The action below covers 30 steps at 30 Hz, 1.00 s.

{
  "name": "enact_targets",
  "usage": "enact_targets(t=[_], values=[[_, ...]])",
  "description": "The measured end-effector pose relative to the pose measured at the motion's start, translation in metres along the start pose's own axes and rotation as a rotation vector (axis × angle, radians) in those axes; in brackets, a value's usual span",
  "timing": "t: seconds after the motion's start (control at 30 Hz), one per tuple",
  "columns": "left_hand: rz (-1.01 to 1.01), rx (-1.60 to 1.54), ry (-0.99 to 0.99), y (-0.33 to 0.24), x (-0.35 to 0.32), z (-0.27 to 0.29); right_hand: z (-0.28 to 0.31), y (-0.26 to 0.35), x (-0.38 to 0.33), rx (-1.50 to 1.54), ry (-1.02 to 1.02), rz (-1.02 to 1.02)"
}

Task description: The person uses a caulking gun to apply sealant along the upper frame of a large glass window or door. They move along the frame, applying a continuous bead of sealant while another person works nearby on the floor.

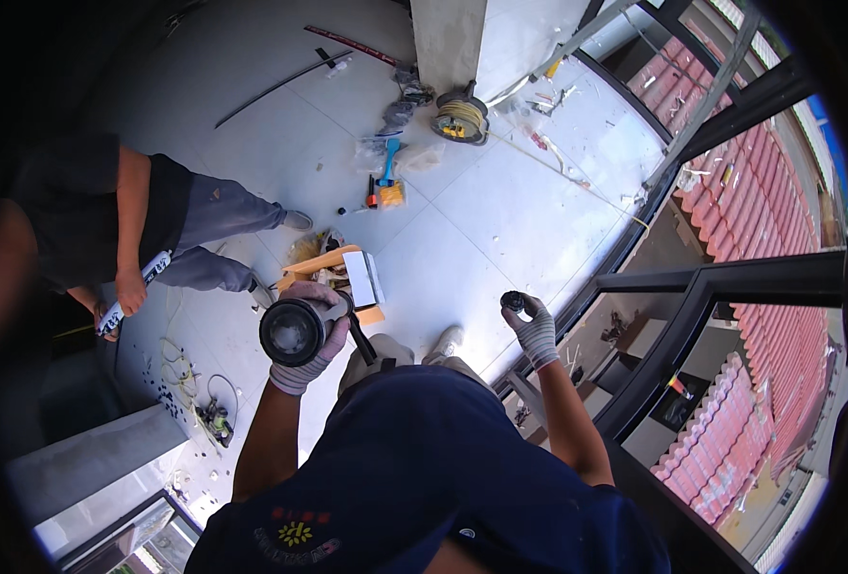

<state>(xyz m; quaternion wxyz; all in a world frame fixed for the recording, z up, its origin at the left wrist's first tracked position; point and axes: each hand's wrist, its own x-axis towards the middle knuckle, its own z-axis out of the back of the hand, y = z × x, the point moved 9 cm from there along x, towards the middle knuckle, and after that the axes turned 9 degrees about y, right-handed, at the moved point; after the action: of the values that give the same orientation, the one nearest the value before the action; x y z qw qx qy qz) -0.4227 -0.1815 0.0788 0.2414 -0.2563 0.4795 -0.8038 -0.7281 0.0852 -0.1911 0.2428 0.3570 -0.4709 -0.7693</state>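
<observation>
My left hand (322,366), in a pale knit glove, is closed round what looks like a caulking gun (293,332). Its round black-rimmed end faces up, whitish inside, and a black handle slants down beside the glove. Out to the right, my gloved right hand (537,335) pinches a small round black cap (513,301) between its fingertips. The two hands are well apart, over the tiled floor. Below the left hand stands an open cardboard box (374,314) with assorted items inside.
At left a co-worker (156,210) holds a white sealant tube (135,292). A cable reel (460,117) sits by the pillar (448,43), its cord trailing rightward. Dark window frames (634,277) line the right side. A green power tool (217,421) lies at lower left.
</observation>
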Motion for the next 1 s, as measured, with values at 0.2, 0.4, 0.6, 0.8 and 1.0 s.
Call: enact_targets(t=[0.2,0.4,0.6,0.8,1.0], values=[[-0.111,-0.092,-0.015,0.002,0.039,0.013,-0.009,0.017,0.041,-0.041,0.031,0.004],[-0.152,0.023,-0.028,0.038,0.095,0.041,-0.038,0.056,0.115,-0.197,0.081,0.160],[-0.134,-0.296,-0.106,0.116,0.180,0.065,-0.032,0.064,0.214,-0.215,0.044,0.139],[-0.083,-0.268,0.029,0.154,0.246,0.073,-0.085,0.124,0.337,-0.408,0.189,0.109],[0.130,-0.232,-0.231,0.206,0.274,0.120,-0.223,0.132,0.479,-0.396,0.554,0.163]])
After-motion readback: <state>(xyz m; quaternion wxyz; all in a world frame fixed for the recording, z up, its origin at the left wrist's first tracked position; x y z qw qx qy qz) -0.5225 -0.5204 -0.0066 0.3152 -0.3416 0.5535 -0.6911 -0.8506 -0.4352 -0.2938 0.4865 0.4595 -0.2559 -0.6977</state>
